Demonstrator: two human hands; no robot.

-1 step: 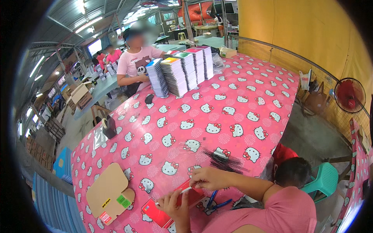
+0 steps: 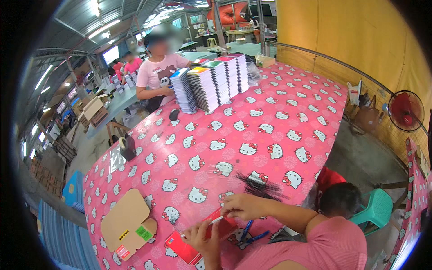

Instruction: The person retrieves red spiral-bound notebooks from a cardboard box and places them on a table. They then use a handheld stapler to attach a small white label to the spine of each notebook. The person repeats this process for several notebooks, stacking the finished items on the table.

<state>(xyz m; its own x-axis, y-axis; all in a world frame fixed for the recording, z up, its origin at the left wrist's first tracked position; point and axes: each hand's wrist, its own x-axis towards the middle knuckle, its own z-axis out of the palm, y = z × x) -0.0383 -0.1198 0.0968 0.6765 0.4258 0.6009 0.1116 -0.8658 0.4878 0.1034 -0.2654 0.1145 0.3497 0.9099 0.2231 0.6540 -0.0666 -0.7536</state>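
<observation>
Left hand (image 2: pixel 203 237) fingers curled round near end of red booklet (image 2: pixel 198 243), gripping. Right hand (image 2: pixel 243 206) pinches booklet's far edge, fingers narrow. Blue pens (image 2: pixel 249 235) just right of left-hand fingers. Black comb bindings (image 2: pixel 261 186) just beyond right hand. Cardboard piece (image 2: pixel 126 220) left of fingers. Notebook stacks (image 2: pixel 211 83) far across pink table (image 2: pixel 252 130), by another person (image 2: pixel 159 74).

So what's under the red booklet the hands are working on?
The red booklet lies on the pink cat-print tablecloth, with blue pens beside it. The left hand and right hand cover its middle, so anything beneath there is hidden.
</observation>
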